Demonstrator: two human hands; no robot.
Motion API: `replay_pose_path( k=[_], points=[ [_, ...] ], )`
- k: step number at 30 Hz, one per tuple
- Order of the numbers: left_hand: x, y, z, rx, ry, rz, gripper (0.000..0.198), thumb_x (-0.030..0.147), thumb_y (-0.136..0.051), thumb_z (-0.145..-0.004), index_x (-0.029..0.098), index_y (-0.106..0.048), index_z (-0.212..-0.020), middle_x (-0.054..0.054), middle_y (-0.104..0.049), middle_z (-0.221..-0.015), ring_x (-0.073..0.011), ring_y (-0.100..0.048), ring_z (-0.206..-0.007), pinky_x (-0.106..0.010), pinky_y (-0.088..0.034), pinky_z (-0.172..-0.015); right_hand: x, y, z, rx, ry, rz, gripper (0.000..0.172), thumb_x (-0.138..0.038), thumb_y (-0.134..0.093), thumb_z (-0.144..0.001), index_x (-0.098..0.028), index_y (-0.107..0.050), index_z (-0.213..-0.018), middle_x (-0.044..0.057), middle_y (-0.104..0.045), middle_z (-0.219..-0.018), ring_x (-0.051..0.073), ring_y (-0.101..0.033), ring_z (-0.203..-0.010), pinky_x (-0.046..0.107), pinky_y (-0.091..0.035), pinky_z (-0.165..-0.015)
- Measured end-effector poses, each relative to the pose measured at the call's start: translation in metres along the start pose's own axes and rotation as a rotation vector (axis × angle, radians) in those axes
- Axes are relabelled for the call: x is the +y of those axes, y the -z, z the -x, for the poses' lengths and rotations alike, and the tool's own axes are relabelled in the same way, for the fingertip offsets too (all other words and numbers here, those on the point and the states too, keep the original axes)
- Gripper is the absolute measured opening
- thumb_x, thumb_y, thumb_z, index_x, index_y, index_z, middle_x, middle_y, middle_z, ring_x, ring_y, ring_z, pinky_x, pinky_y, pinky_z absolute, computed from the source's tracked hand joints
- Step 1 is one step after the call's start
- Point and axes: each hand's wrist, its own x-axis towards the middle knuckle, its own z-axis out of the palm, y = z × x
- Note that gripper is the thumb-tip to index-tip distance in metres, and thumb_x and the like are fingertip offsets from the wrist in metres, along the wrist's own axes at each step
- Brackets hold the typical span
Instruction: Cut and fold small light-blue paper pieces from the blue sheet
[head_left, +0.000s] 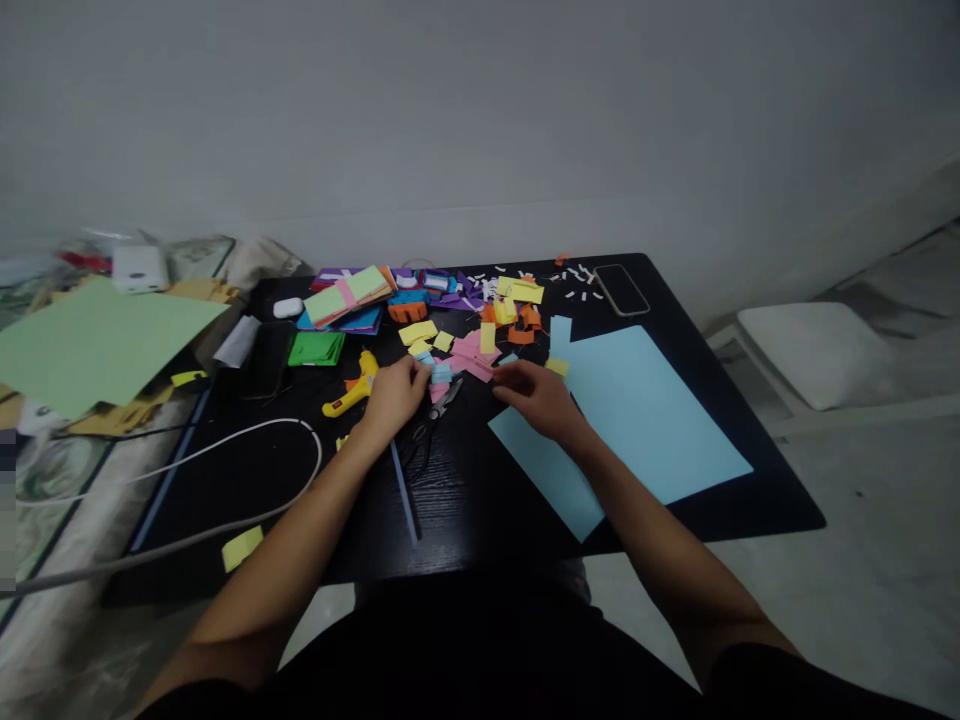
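My left hand point(397, 395) is closed in a pinch at the edge of a small light-blue paper piece point(441, 373). To its right, my right hand point(538, 396) has its thumb and fingers drawn together beside the pink paper pieces point(472, 352); what sits between those fingertips is too small to make out. Dark-handled scissors point(444, 402) lie between the hands with the blades pointing away from me. A yellow glue gun point(352, 390) rests just left of my left hand. Under my right forearm spreads a large light-blue sheet point(645, 410).
Cut paper in yellow point(521, 290), orange and purple is scattered along the back. A phone point(621, 290) lies at back right, a green paper stack point(316, 348) at left. A white cable point(300, 490) loops across the left side. A white stool point(810, 350) stands right of the table.
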Motion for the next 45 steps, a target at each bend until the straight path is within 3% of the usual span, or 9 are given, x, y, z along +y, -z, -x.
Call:
replay_pose_path(
  k=[5,11,14,18,24,28,32,38,45],
  points=[
    [0.0,-0.005,0.002,0.091,-0.018,-0.026,0.028,0.037,-0.054,-0.095,0.02,-0.061,-0.075,-0.005,-0.069,-0.072,-0.0216,-0.064,-0.068,-0.031,-0.041,-0.066,0.005,0.029,0.033,-0.106,0.018,0.491,0.041,-0.019,-0.08,-0.078,-0.02,-0.07,-0.117,0.013,-0.071,-0.12,0.03,-0.068,-0.111,0.052,-0.055,-0.099],
    [0.015,-0.013,0.028,0.012,-0.3,0.079,0.025,0.035,-0.053,-0.099,0.02,-0.061,-0.08,-0.002,-0.064,-0.071,-0.018,-0.061,-0.068,-0.03,-0.045,-0.068,0.003,0.021,0.067,-0.091,0.093,0.553,0.051,-0.023,-0.076,-0.085,-0.022,-0.061,-0.133,0.014,-0.065,-0.136,0.032,-0.059,-0.13,0.055,-0.048,-0.112],
    [0.027,-0.023,0.034,-0.118,-0.472,0.094,0.012,0.023,-0.055,-0.098,0.02,-0.065,-0.104,-0.006,-0.069,-0.098,-0.0202,-0.066,-0.09,-0.033,-0.052,-0.081,-0.01,0.017,0.066,-0.054,0.141,0.477,0.036,-0.022,-0.07,-0.09,-0.022,-0.064,-0.126,0.011,-0.07,-0.124,0.029,-0.066,-0.12,0.049,-0.054,-0.105],
    [0.038,-0.043,0.025,-0.184,-0.636,-0.024,0.046,0.021,-0.07,-0.089,0.021,-0.058,-0.134,-0.014,-0.061,-0.135,-0.0302,-0.057,-0.125,-0.048,-0.047,-0.107,-0.03,0.021,0.058,0.039,0.175,0.388,0.027,-0.027,-0.068,-0.092,-0.023,-0.068,-0.119,0.008,-0.074,-0.113,0.025,-0.072,-0.1,0.044,-0.06,-0.092],
    [0.04,-0.054,0.007,-0.307,-0.676,-0.051,0.038,0.019,-0.075,-0.085,0.02,-0.068,-0.123,-0.015,-0.062,-0.13,-0.0326,-0.056,-0.126,-0.053,-0.044,-0.11,-0.058,0.035,0.053,0.144,0.105,0.189,0.023,-0.034,-0.072,-0.089,-0.022,-0.072,-0.109,0.008,-0.076,-0.109,0.024,-0.074,-0.094,0.042,-0.063,-0.085],
    [0.045,-0.04,0.015,-0.299,-0.645,0.203,0.05,0.011,-0.065,-0.085,0.022,-0.058,-0.134,-0.013,-0.061,-0.132,-0.0288,-0.057,-0.126,-0.051,-0.047,-0.109,-0.07,0.044,0.049,0.13,0.069,0.04,0.025,-0.035,-0.075,-0.086,-0.021,-0.074,-0.106,0.007,-0.077,-0.105,0.023,-0.074,-0.097,0.042,-0.062,-0.089],
    [0.06,-0.02,0.029,-0.461,-0.634,0.525,0.069,0.015,-0.069,-0.082,0.028,-0.048,-0.146,-0.01,-0.058,-0.145,-0.0272,-0.058,-0.13,-0.048,-0.048,-0.109,-0.077,0.048,0.044,0.095,0.066,-0.043,0.026,-0.037,-0.078,-0.084,-0.021,-0.075,-0.104,0.007,-0.078,-0.105,0.023,-0.074,-0.098,0.042,-0.061,-0.091],
    [0.073,-0.02,0.035,-0.389,-0.536,0.657,0.022,0.035,-0.064,-0.095,0.021,-0.071,-0.111,-0.008,-0.075,-0.108,-0.0203,-0.069,-0.098,-0.036,-0.054,-0.09,-0.086,0.048,0.039,0.118,0.066,-0.134,0.026,-0.038,-0.082,-0.08,-0.022,-0.076,-0.1,0.007,-0.078,-0.102,0.024,-0.074,-0.098,0.044,-0.061,-0.092],
    [0.067,-0.017,0.038,-0.373,-0.492,0.674,0.021,0.035,-0.059,-0.098,0.018,-0.071,-0.1,-0.006,-0.073,-0.092,-0.0172,-0.067,-0.084,-0.029,-0.051,-0.078,-0.079,0.042,0.034,0.23,0.087,-0.235,0.029,-0.032,-0.087,-0.073,-0.023,-0.072,-0.097,0.004,-0.075,-0.098,0.022,-0.071,-0.097,0.042,-0.06,-0.093]
  ],
)
